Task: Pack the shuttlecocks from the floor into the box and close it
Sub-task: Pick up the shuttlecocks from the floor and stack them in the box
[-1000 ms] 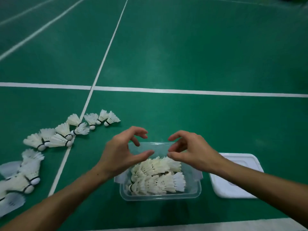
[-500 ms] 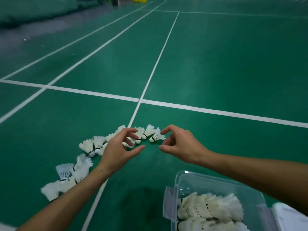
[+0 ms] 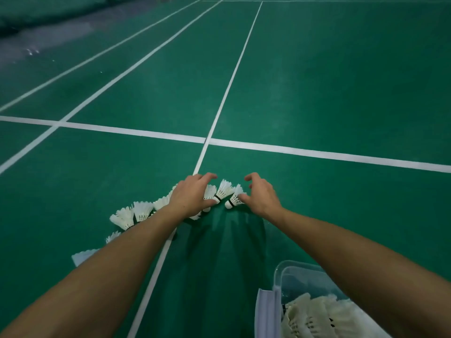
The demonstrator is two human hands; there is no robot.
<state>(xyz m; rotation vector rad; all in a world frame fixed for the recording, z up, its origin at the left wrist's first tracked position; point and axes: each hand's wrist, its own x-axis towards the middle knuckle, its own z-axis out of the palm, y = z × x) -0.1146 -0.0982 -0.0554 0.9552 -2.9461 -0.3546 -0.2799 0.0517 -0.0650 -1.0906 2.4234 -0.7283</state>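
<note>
Two bare hands were stretched out over the green court floor (image 3: 317, 98), and I counted the white feather shuttlecocks as well as I could. Two lay in plain sight between the hands: one shuttlecock (image 3: 223, 190) in the middle and the rightmost shuttlecock (image 3: 234, 199) beside it, both on their sides with rounded white cork tips toward the person and a dark band above each tip. A third (image 3: 209, 194) was half covered by the left hand (image 3: 191, 197). To the left the curved row went on, at least four or five more fanned feather skirts (image 3: 133, 213) before the left forearm hid the rest, so I could not give a full count. One clear plastic box (image 3: 296, 276) with rounded corners stood at the lower right, its lid off, holding a heap of packed shuttlecocks (image 3: 314, 315) too crowded to number.

The floor was smooth and matte, crossed by several white painted lines (image 3: 317, 154).

The left hand was spread, fingers arched over the row's right end, thumb tip near the cork of the middle shuttlecock. The right hand (image 3: 262, 198) was also spread and clawed, thumb just touching or nearly touching the rightmost shuttlecock's feathers; neither hand had closed on anything. The box sat well apart from the hands, under the right forearm.
</note>
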